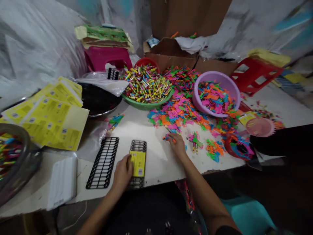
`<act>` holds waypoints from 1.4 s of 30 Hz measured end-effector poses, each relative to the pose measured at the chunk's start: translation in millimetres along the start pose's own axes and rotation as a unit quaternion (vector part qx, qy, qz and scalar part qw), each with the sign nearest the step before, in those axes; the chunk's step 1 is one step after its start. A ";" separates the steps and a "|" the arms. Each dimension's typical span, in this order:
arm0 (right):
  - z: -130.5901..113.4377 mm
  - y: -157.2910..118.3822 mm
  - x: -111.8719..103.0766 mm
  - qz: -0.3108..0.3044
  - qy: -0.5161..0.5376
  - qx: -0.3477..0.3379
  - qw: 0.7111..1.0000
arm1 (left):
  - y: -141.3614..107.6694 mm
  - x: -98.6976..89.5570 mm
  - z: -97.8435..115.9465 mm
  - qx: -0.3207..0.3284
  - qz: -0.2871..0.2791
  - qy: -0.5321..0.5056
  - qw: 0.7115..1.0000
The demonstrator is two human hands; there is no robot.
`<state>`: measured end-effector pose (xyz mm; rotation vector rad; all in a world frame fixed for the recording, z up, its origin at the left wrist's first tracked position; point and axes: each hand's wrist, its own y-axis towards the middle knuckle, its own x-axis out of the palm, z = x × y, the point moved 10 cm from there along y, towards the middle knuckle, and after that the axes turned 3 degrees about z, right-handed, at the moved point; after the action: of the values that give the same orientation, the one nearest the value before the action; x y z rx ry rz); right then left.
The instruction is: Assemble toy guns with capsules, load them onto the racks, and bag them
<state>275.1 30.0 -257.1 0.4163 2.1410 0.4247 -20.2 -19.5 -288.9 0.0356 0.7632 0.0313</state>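
My left hand (pixel 123 171) is closed at the left edge of a yellow printed card (pixel 137 164). This card lies across a narrow black plastic rack (pixel 139 146) near the table's front edge. A second, longer black rack (pixel 103 163) lies to the left of it. My right hand (pixel 177 146) reaches over the table, its fingers pinched on a small orange and blue plastic toy piece (pixel 167 137). Just right of that hand are a few toy pieces (pixel 195 140) in green and pink, and a small orange and green pile (pixel 215 149).
A green basin (pixel 146 106) holds small capped tubes. Loose coloured toys (pixel 179 106) spread beside a purple basin (pixel 195 94). Yellow card sheets (pixel 53 122), a white box-like device (pixel 62 181) and a dark tub (pixel 22 137) stand left. Cardboard boxes (pixel 168 52) are behind.
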 end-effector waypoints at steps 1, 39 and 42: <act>8.1 8.6 -9.5 0.012 -0.015 0.000 1.000 | -1.5 9.0 3.0 0.027 0.012 0.053 0.998; -69.6 260.5 27.5 -0.004 0.161 0.024 0.987 | 25.5 8.4 24.0 0.130 0.088 -0.077 0.985; -97.1 208.3 24.7 -0.080 0.156 -0.034 0.984 | 40.4 -11.2 32.4 0.075 0.104 -0.130 0.983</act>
<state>210.2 211.0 -128.8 0.1422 2.4331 0.4942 -6.5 19.8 -256.0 0.2583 0.4976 0.1651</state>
